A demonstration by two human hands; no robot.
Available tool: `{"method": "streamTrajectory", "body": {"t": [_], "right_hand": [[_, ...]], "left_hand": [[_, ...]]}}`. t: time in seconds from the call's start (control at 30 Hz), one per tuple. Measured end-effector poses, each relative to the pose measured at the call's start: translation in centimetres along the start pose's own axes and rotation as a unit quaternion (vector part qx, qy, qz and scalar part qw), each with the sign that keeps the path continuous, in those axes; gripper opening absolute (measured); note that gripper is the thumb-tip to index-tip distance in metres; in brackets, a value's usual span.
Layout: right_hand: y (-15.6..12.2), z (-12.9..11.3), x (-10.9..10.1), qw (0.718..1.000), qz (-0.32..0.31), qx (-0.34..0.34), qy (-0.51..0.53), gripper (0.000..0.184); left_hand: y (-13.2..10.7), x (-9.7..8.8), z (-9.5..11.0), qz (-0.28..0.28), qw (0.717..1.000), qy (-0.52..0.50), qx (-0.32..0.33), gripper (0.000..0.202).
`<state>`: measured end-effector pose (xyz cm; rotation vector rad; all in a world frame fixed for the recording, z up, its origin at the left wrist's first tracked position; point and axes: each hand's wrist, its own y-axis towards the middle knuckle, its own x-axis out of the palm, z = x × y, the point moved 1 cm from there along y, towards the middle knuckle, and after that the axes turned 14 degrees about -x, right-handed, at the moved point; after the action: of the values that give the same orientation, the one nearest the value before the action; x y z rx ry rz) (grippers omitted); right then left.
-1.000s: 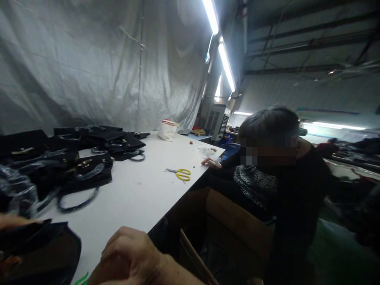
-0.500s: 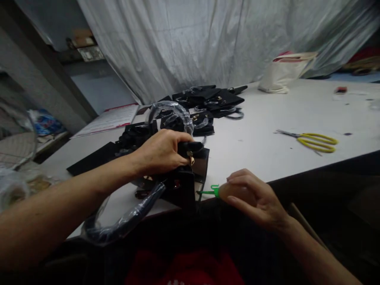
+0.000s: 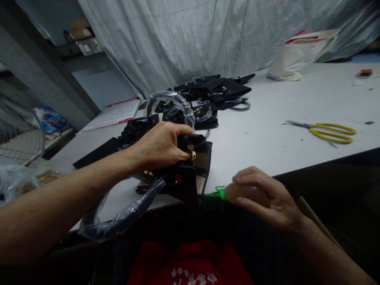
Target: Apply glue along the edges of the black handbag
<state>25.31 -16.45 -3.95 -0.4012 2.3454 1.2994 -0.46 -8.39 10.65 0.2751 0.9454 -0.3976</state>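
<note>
At the centre of the frame, the left grip [image 3: 166,144] was closed firmly on a black bag [image 3: 184,184], fingers over its upper edge and thumb tucked beneath, near a gold-coloured clasp [image 3: 192,154]. The bag sat at the near edge of the white surface [image 3: 252,148], with a film-wrapped handle [image 3: 130,217] drooping at lower left.

Right of centre, low in the frame, the right grip [image 3: 268,196] was curled around a squeeze bottle [image 3: 242,193], fingers above and thumb below. Its green nozzle [image 3: 212,194] pointed left at the bag's lower right edge; whether the tip touched the bag could not be told in the dark there.

The work on this bag looked to be under way rather than finished, since it was held fast with the nozzle right at its edge. No liquid could be made out, so how much of the edge had been covered was unclear, and any part not yet covered was left to do.

In the upper middle of the frame lay a heap of black bags [image 3: 208,89], some with film on their handles; whether these were finished or waiting could not be judged. Yellow-handled scissors [image 3: 322,134] lay unheld at right.
</note>
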Motion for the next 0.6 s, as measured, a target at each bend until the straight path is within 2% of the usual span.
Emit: {"method": "streamTrajectory", "body": {"t": [0.17,0.3,0.47,0.6], "right_hand": [[-0.5,-0.4,0.2,1.0,0.006,-0.001,0.013,0.025],[-0.6,-0.8,0.3,0.999,0.029,-0.01,-0.032,0.029],[-0.5,-1.5,0.7,0.999,-0.011,-0.029,-0.008,0.03],[-0.6,-1.8,0.8,0.999,0.015,-0.021,-0.034,0.03]], "left_hand": [[-0.1,0.0,0.1,-0.008,1.0,-0.015,-0.001,0.023],[-0.2,0.0,0.1,-0.003,1.0,-0.003,-0.008,0.022],[-0.5,-0.1,0.1,-0.012,1.0,-0.011,-0.018,0.019],[-0.9,-0.3,0.1,-0.013,1.0,-0.012,-0.023,0.019]]}}
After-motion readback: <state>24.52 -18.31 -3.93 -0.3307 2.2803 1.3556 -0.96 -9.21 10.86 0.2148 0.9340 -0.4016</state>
